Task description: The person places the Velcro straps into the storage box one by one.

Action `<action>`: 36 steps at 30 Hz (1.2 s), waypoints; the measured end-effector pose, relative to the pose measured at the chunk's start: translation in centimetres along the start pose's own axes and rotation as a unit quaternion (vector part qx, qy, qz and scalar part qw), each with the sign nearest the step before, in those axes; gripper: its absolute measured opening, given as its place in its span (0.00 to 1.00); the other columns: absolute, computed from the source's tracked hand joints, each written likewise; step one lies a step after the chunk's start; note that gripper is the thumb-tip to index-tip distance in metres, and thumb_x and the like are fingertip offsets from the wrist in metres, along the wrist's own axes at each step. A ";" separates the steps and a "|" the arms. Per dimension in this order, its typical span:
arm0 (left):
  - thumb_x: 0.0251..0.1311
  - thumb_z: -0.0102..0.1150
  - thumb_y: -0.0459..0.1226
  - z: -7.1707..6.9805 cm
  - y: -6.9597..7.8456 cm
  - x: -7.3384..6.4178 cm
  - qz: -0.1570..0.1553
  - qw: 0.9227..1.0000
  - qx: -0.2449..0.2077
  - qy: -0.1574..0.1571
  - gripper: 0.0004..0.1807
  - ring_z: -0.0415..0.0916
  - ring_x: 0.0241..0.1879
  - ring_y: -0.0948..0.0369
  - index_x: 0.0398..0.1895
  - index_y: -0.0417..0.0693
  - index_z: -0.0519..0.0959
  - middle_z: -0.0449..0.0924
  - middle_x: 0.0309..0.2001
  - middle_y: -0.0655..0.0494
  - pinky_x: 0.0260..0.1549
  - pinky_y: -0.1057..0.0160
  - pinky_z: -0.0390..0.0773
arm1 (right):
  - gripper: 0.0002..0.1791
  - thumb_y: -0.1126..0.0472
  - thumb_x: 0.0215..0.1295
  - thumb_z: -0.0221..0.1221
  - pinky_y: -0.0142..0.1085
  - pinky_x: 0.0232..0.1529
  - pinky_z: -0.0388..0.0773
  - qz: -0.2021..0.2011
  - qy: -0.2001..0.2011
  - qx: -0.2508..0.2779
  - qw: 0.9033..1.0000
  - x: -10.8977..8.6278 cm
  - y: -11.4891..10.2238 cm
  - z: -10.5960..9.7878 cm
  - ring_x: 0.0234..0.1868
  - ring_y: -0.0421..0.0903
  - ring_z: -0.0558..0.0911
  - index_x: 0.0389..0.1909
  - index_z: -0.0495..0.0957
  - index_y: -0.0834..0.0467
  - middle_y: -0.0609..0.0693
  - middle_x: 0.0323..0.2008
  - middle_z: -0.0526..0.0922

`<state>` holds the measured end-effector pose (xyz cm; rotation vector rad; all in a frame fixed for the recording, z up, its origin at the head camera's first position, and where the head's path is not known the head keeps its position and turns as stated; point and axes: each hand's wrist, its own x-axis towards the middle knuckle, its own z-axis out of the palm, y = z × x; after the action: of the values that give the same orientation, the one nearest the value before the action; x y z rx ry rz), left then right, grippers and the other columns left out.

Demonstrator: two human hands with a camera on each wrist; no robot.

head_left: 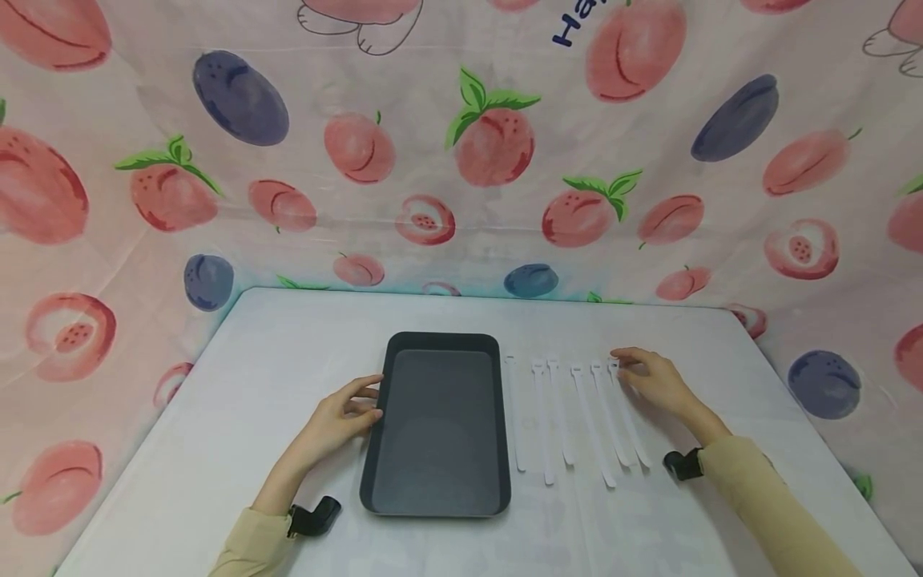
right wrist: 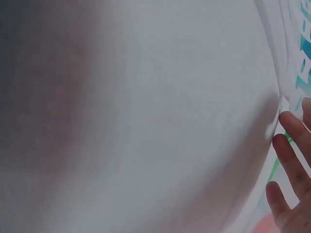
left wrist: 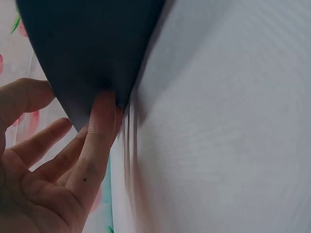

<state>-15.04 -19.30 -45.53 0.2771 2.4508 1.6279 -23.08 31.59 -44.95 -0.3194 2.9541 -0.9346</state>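
Note:
On the white table lies a dark grey rectangular tray (head_left: pixel 436 433). The left hand (head_left: pixel 339 417) is at its left side; in the left wrist view, fingertips (left wrist: pixel 103 104) touch the outer wall of the tray (left wrist: pixel 97 43). To the tray's right, several thin white strips with wider heads lie side by side, heads toward the back. The right hand (head_left: pixel 652 383) is over the head end of the rightmost strip (head_left: pixel 630 425), its thumb and forefinger on either side of the head. In the right wrist view, the fingers (right wrist: pixel 291 162) look extended and apart, some lying beyond the frame.
The leftmost strip (head_left: pixel 515 417) lies close beside the tray's right edge. A peach-patterned cloth (head_left: pixel 476 216) hangs behind the table (head_left: pixel 324 320) and along its sides. Black wrist cameras (head_left: pixel 315 518) sit at both sleeve cuffs.

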 end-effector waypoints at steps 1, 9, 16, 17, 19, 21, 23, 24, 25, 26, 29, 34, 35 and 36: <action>0.61 0.60 0.32 0.0 0.0 0.0 -0.001 1.000 -0.002 0.000 0.32 0.80 0.51 0.46 0.69 0.45 0.64 0.72 0.58 0.35 0.36 0.64 0.83 | 0.21 0.67 0.65 0.56 0.64 0.61 0.60 0.001 0.000 0.000 1.000 0.0 0.0 0.0 0.61 0.68 0.69 0.59 0.72 0.66 0.68 0.51 0.79; 0.61 0.60 0.33 -0.2 0.3 -0.2 0.005 1.000 -0.002 -0.002 0.32 0.80 0.51 0.45 0.69 0.42 0.64 0.71 0.58 0.33 0.37 0.64 0.83 | 0.19 0.66 0.66 0.55 0.60 0.56 0.68 0.000 0.008 0.011 1.000 0.0 -0.3 0.0 0.56 0.66 0.75 0.58 0.73 0.66 0.67 0.48 0.80; 0.61 0.60 0.33 -0.2 0.3 -0.1 0.006 1.000 0.001 -0.001 0.32 0.80 0.51 0.46 0.69 0.42 0.64 0.72 0.58 0.34 0.37 0.65 0.83 | 0.16 0.66 0.67 0.55 0.49 0.49 0.73 0.007 0.020 0.011 1.000 0.0 -0.5 0.1 0.49 0.61 0.79 0.54 0.76 0.65 0.65 0.45 0.81; 0.61 0.60 0.33 -0.2 0.3 -0.1 0.007 1.000 0.001 -0.002 0.32 0.80 0.51 0.45 0.69 0.42 0.64 0.72 0.58 0.33 0.37 0.64 0.83 | 0.16 0.66 0.66 0.55 0.46 0.47 0.74 0.007 0.023 0.008 1.000 0.1 -0.5 0.1 0.47 0.59 0.79 0.53 0.77 0.64 0.64 0.45 0.81; 0.61 0.60 0.34 -0.3 0.2 -0.1 0.009 1.000 0.000 -0.004 0.32 0.80 0.52 0.45 0.69 0.42 0.63 0.71 0.58 0.33 0.37 0.64 0.83 | 0.15 0.66 0.66 0.55 0.39 0.43 0.73 0.007 0.028 0.006 1.000 0.2 -0.4 0.1 0.43 0.54 0.79 0.52 0.78 0.64 0.63 0.43 0.82; 0.61 0.60 0.34 -0.3 0.2 -0.1 0.007 1.000 -0.001 -0.003 0.32 0.80 0.52 0.45 0.69 0.43 0.64 0.71 0.58 0.33 0.38 0.64 0.83 | 0.14 0.66 0.66 0.55 0.34 0.40 0.72 0.011 0.031 0.007 0.999 0.2 -0.4 0.2 0.40 0.49 0.77 0.51 0.78 0.63 0.62 0.41 0.81; 0.61 0.60 0.34 -0.3 0.2 -0.1 0.005 1.000 -0.001 -0.004 0.32 0.80 0.51 0.46 0.69 0.43 0.63 0.71 0.58 0.34 0.38 0.64 0.83 | 0.14 0.66 0.67 0.55 0.31 0.37 0.71 0.011 0.030 0.009 0.999 0.3 -0.4 0.2 0.38 0.47 0.76 0.51 0.78 0.63 0.61 0.39 0.81; 0.61 0.60 0.34 -0.3 0.2 -0.1 0.004 1.000 -0.001 -0.003 0.32 0.80 0.51 0.46 0.69 0.43 0.64 0.72 0.58 0.34 0.38 0.64 0.83 | 0.14 0.66 0.67 0.56 0.30 0.36 0.71 0.014 0.030 0.010 0.999 0.3 -0.4 0.2 0.37 0.46 0.75 0.51 0.78 0.63 0.60 0.39 0.81; 0.61 0.60 0.34 -0.2 0.2 -0.1 0.002 1.000 -0.001 -0.002 0.32 0.80 0.51 0.46 0.69 0.43 0.64 0.72 0.58 0.34 0.38 0.64 0.83 | 0.14 0.66 0.67 0.56 0.30 0.36 0.70 0.014 0.030 0.012 0.999 0.3 -0.4 0.2 0.37 0.46 0.75 0.51 0.78 0.63 0.60 0.38 0.81; 0.61 0.60 0.34 -0.2 0.2 -0.1 0.001 1.000 0.000 -0.002 0.32 0.80 0.51 0.46 0.69 0.44 0.64 0.72 0.58 0.34 0.38 0.64 0.83 | 0.14 0.66 0.67 0.56 0.30 0.36 0.71 0.015 0.030 0.015 0.999 0.3 -0.4 0.2 0.37 0.46 0.75 0.51 0.78 0.63 0.60 0.38 0.81; 0.61 0.60 0.33 -0.2 0.2 -0.2 0.003 1.000 0.003 -0.002 0.32 0.80 0.51 0.46 0.69 0.43 0.64 0.72 0.58 0.34 0.38 0.65 0.83 | 0.14 0.66 0.67 0.56 0.29 0.36 0.71 0.019 0.031 0.023 0.999 0.2 -0.6 0.1 0.38 0.47 0.76 0.52 0.77 0.64 0.61 0.39 0.81; 0.61 0.60 0.34 -0.3 0.4 -0.2 0.006 1.000 0.004 -0.002 0.32 0.80 0.51 0.46 0.69 0.43 0.63 0.72 0.58 0.34 0.38 0.65 0.83 | 0.15 0.66 0.68 0.54 0.28 0.30 0.72 0.030 0.022 0.047 0.998 0.2 -0.5 0.1 0.33 0.42 0.77 0.53 0.76 0.65 0.61 0.37 0.80; 0.62 0.60 0.34 -0.3 0.4 -0.2 0.007 1.000 0.004 -0.003 0.32 0.80 0.51 0.46 0.69 0.43 0.63 0.72 0.58 0.34 0.39 0.64 0.83 | 0.14 0.66 0.68 0.54 0.28 0.29 0.73 0.032 0.020 0.052 0.998 0.2 -0.5 0.2 0.32 0.41 0.77 0.53 0.76 0.66 0.61 0.36 0.80; 0.62 0.60 0.34 -0.3 0.4 -0.2 0.008 1.000 0.004 -0.003 0.32 0.80 0.51 0.46 0.69 0.43 0.63 0.72 0.58 0.34 0.39 0.64 0.83 | 0.14 0.66 0.68 0.54 0.28 0.28 0.73 0.033 0.018 0.056 0.998 0.2 -0.4 0.2 0.31 0.40 0.78 0.53 0.75 0.66 0.61 0.36 0.79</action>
<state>-14.91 -19.48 -45.00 0.3025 2.4571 1.6227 -23.12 31.09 -44.85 -0.2030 2.9082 -1.1034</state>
